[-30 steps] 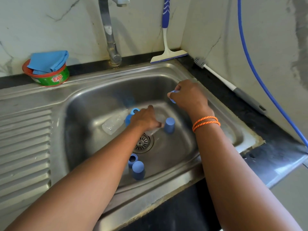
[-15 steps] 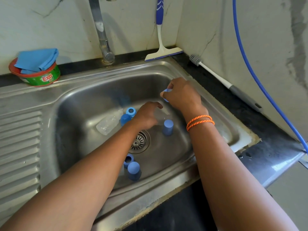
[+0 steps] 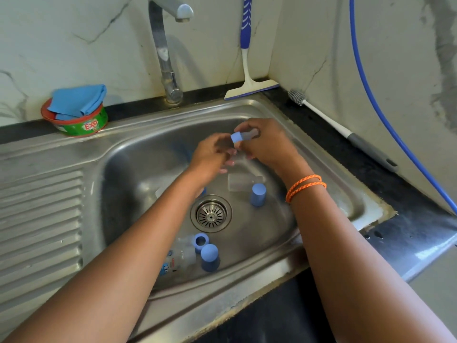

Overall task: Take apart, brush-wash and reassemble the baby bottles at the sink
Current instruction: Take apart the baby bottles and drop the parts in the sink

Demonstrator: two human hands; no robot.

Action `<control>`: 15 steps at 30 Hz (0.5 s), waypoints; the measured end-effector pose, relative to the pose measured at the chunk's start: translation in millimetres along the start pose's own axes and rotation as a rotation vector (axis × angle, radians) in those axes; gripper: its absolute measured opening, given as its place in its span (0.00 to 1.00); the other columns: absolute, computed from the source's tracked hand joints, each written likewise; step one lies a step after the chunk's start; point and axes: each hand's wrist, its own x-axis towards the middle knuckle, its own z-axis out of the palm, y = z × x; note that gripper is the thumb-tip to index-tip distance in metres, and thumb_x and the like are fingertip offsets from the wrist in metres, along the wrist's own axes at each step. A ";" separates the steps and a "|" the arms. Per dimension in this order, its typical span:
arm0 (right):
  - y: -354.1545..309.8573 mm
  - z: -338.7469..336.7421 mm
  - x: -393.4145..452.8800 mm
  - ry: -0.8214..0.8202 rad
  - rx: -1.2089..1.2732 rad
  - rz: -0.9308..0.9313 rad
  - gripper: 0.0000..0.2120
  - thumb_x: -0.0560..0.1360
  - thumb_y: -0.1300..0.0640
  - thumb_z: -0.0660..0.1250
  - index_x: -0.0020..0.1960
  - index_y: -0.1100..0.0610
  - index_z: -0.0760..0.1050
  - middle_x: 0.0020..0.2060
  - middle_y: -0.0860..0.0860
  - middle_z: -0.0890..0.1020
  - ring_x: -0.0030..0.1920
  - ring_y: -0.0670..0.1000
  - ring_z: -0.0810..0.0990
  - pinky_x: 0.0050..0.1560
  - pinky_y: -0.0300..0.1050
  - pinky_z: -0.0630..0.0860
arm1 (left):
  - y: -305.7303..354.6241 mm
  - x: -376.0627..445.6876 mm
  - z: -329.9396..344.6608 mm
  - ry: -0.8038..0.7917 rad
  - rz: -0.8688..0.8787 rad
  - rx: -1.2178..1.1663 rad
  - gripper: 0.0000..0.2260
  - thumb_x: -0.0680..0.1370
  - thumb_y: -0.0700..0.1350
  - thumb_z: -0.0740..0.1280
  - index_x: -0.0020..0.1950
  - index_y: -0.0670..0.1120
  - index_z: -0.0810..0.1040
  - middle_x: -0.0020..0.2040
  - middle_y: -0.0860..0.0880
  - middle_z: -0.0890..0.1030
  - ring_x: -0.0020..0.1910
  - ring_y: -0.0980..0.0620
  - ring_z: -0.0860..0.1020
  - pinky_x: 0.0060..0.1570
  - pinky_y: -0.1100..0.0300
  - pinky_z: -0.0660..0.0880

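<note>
At the far left of the surface [image 3: 408,241] sits a green tub [image 3: 81,125] with a blue cloth [image 3: 76,100] folded on top, and the tap [image 3: 170,58] rises behind the steel sink [image 3: 118,169]. Near the front of the basin a clear bottle [image 3: 178,258] lies on its side with a blue ring [image 3: 200,241] and a blue cap [image 3: 209,258] just beside it. Your left hand [image 3: 210,157] is raised over the basin, fingers curled toward the piece your right hand holds; whether it grips anything you cannot tell. Your right hand [image 3: 267,144] pinches a small blue collar with its clear teat [image 3: 241,136]. Below it a second blue cap [image 3: 258,194] stands upright. A squeegee [image 3: 247,70] leans in the far corner, and a bottle brush [image 3: 329,120] lies along the right wall.
</note>
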 end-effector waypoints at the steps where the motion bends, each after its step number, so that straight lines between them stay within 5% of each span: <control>1: -3.9 1.7 -2.6 -0.078 0.137 -0.004 0.15 0.77 0.68 0.73 0.62 0.59 0.83 0.44 0.56 0.83 0.37 0.47 0.83 0.42 0.43 0.82 | 5.5 -7.9 -6.5 0.011 0.017 -0.049 0.14 0.82 0.38 0.68 0.58 0.58 0.79 0.52 0.49 0.87 0.47 0.47 0.86 0.50 0.52 0.81; 5: -19.3 6.6 -15.3 -0.318 0.476 0.010 0.19 0.82 0.70 0.67 0.72 0.62 0.76 0.44 0.56 0.84 0.42 0.47 0.87 0.47 0.40 0.84 | 15.4 -34.7 -31.5 0.115 0.062 -0.145 0.07 0.84 0.42 0.68 0.60 0.44 0.82 0.48 0.45 0.88 0.44 0.45 0.88 0.44 0.59 0.83; 11: -26.9 39.5 -21.2 -0.082 0.546 -0.012 0.15 0.80 0.62 0.73 0.63 0.66 0.76 0.52 0.66 0.86 0.53 0.65 0.87 0.59 0.60 0.84 | 16.1 -46.9 -46.4 0.350 0.030 -0.236 0.08 0.79 0.42 0.75 0.53 0.37 0.81 0.44 0.41 0.88 0.40 0.44 0.88 0.42 0.55 0.84; 15: -29.1 54.0 -23.3 -0.090 0.385 -0.116 0.16 0.76 0.51 0.79 0.57 0.61 0.84 0.49 0.57 0.89 0.53 0.60 0.87 0.61 0.61 0.83 | 8.9 -43.6 -45.0 0.478 0.020 -0.263 0.07 0.78 0.40 0.75 0.51 0.37 0.82 0.40 0.42 0.87 0.39 0.45 0.88 0.44 0.50 0.85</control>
